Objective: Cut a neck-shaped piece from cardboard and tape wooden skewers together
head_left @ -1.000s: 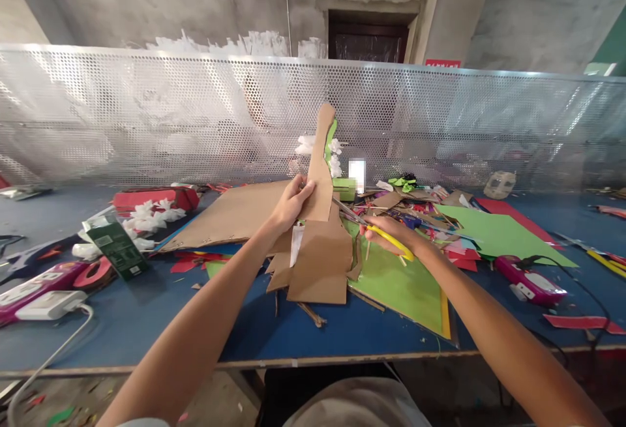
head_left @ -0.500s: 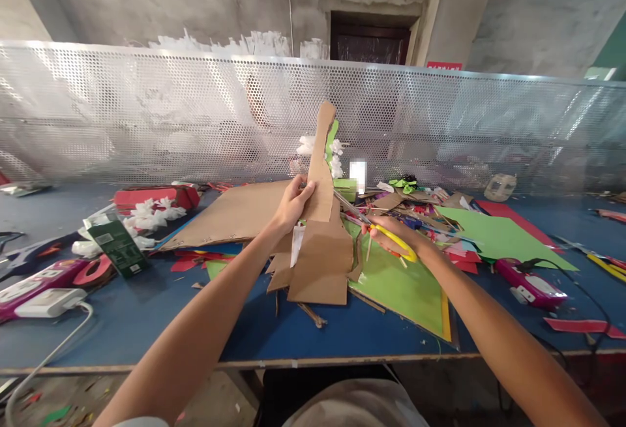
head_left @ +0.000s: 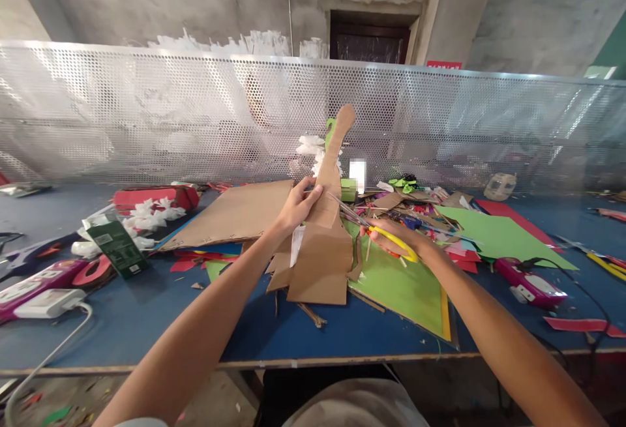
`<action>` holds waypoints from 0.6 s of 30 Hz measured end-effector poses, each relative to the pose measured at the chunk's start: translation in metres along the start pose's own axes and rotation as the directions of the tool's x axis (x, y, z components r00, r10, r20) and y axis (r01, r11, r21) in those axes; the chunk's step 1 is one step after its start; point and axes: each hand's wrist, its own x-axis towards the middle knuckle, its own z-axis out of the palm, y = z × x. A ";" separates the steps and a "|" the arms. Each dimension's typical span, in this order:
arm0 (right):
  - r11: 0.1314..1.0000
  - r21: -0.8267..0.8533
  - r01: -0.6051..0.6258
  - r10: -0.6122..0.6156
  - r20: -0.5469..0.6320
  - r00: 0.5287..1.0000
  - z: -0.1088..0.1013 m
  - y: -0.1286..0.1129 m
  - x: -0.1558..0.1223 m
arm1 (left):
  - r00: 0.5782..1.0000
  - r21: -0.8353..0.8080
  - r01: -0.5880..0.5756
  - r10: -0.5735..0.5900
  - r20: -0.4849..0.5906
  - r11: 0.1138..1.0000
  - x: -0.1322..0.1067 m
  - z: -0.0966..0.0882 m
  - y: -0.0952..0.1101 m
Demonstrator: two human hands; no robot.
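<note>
My left hand (head_left: 302, 203) pinches the lower part of a long cardboard piece (head_left: 333, 165), which narrows to a rounded tip and leans to the right. In my right hand (head_left: 391, 235) are scissors with yellow handles (head_left: 398, 242); their blades meet the right edge of the held piece. Whether the blades are parted is hard to make out. Beneath lie stacked cardboard scraps (head_left: 320, 270). A green shape with white paper flowers (head_left: 319, 163) stands behind the cardboard piece, partly covered by it.
Flat cardboard (head_left: 235, 212) spreads to the left, near a dark green box (head_left: 116, 244). Green sheets (head_left: 401, 290) lie to the right, with a heap of scraps behind. Purple power strips (head_left: 531, 283) sit at both sides. A perforated metal screen (head_left: 195, 114) borders the table's back.
The cardboard piece has turned, its tip swinging to the right. My left hand has shifted slightly right with it. My right hand and the scissors have hardly moved.
</note>
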 end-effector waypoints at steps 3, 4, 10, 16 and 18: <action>0.995 0.089 -0.051 0.048 0.038 0.998 0.000 0.013 0.002 | 1.000 0.011 -0.024 0.024 0.006 1.000 0.001 -0.002 -0.001; 0.989 0.129 -0.067 0.060 0.051 0.997 0.001 0.017 0.003 | 1.000 0.004 -0.028 0.028 0.012 1.000 0.001 -0.002 -0.001; 0.983 0.167 -0.076 0.063 0.082 0.995 0.002 0.018 0.003 | 0.999 -0.074 0.025 -0.023 0.035 0.997 -0.001 -0.001 0.001; 0.989 0.129 -0.076 0.070 0.049 0.996 0.004 0.012 0.001 | 1.000 -0.070 0.007 -0.008 -0.012 0.998 -0.003 0.013 0.002; 0.988 0.130 -0.078 0.073 0.044 0.996 0.007 0.015 0.000 | 0.998 -0.066 -0.002 -0.002 -0.069 0.998 -0.004 0.019 0.004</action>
